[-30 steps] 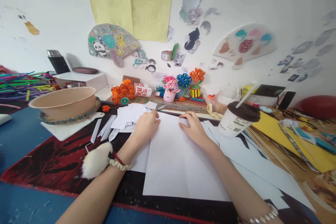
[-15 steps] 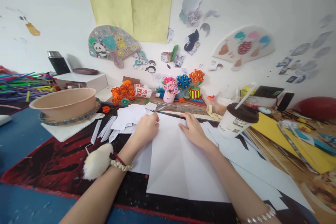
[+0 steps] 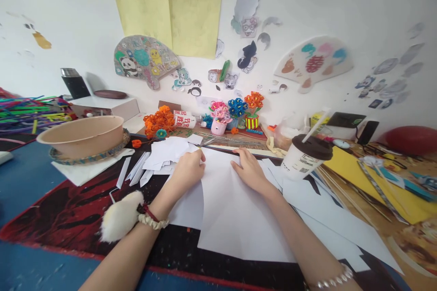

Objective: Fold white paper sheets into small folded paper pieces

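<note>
A large white sheet of paper (image 3: 235,218) with faint creases lies between my forearms, its left edge curving. My left hand (image 3: 187,167) is closed at the sheet's upper left edge, with thumb and forefinger pinched together there. My right hand (image 3: 250,169) rests on the upper part of the sheet, thumb apart from the fingers, fingertips at the far edge. Another white sheet (image 3: 186,209) lies under the left side. Beyond my left hand is a pile of cut white paper pieces (image 3: 164,153). A small yellow-tipped item by my left fingertips is too small to name.
Folded paper strips (image 3: 136,167) lie left of the pile, near a beige basin (image 3: 80,138). At the right stands a lidded drink cup (image 3: 305,159) with a straw, beside more white paper (image 3: 327,213). Pipe-cleaner flowers (image 3: 159,122) line the back. A black and red mat (image 3: 75,218) lies underneath.
The sheet's lower left corner has shifted to the right, and its left edge now curves more. My left hand has moved slightly down and left; my right hand has hardly moved.
</note>
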### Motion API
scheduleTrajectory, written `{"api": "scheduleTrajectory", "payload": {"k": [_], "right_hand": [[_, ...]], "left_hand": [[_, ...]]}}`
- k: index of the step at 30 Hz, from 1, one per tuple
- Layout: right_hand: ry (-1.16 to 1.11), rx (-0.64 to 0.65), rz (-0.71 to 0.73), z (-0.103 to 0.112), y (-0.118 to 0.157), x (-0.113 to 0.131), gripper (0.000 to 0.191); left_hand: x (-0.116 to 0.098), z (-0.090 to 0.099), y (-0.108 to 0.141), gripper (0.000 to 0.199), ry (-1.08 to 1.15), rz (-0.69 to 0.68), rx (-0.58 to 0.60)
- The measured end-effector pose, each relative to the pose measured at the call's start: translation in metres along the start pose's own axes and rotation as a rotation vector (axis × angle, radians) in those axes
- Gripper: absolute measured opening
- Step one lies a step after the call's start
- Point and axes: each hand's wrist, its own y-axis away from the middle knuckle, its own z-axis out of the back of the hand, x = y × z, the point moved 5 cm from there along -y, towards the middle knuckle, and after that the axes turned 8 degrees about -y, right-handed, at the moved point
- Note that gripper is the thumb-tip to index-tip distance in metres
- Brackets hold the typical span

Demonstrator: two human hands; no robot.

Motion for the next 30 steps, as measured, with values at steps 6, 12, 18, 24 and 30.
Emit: {"api": "scheduleTrajectory", "payload": {"k": [6,12,18,24,30], "right_hand": [[-0.010,-0.010,-0.017,0.001,0.000,0.001,0.036],[-0.009,-0.045,-0.024,0.005,0.000,0.008,0.033],[-0.020,-0.065,-0.038,0.003,-0.003,0.006,0.033],[-0.134,-0.184,0.040,0.015,-0.006,0.013,0.028],[-0.111,-0.193,0.053,0.019,-0.001,0.025,0.027]], "left_hand": [[-0.001,0.012,0.004,0.030,0.118,0.069,0.067],[0.004,0.013,0.001,0.042,0.239,0.106,0.066],[-0.001,0.015,-0.001,0.044,0.174,0.096,-0.028],[-0.002,0.016,-0.003,0.020,0.126,0.086,-0.030],[0.006,0.017,-0.009,0.008,0.080,0.105,-0.099]]}}
